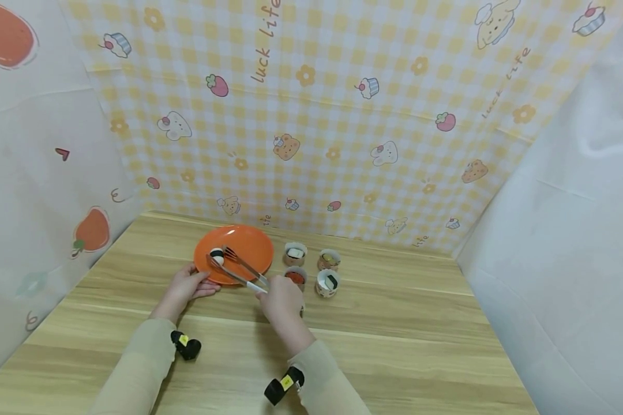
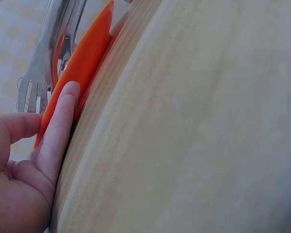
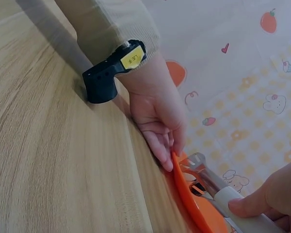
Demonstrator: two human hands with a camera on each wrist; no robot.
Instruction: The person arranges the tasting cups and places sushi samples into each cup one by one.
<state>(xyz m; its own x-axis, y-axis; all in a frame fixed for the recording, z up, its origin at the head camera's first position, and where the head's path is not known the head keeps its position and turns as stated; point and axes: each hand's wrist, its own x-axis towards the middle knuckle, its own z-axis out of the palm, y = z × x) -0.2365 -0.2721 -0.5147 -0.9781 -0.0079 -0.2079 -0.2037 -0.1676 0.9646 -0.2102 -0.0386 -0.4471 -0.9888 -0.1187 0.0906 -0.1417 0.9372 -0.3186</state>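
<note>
An orange plate (image 1: 249,245) stands on the table's left half. My left hand (image 1: 181,291) grips its near-left rim, thumb above and fingers under the edge, as the left wrist view shows. In my right hand (image 1: 284,300) are metal tongs (image 1: 233,274) with white handles and fork-like tips, reaching over the plate. A small sushi piece (image 1: 217,257), white with a black band, lies on the plate between the spread tips. Whether both tips touch it I cannot tell.
Right of the plate stand several small paper cups: one with a white piece (image 1: 295,253), one yellowish (image 1: 329,259), one red-orange (image 1: 295,276), one white and dark green (image 1: 327,282). Another is mostly hidden by my right hand. A checked cloth (image 1: 311,115) hangs behind the wooden table (image 1: 405,334).
</note>
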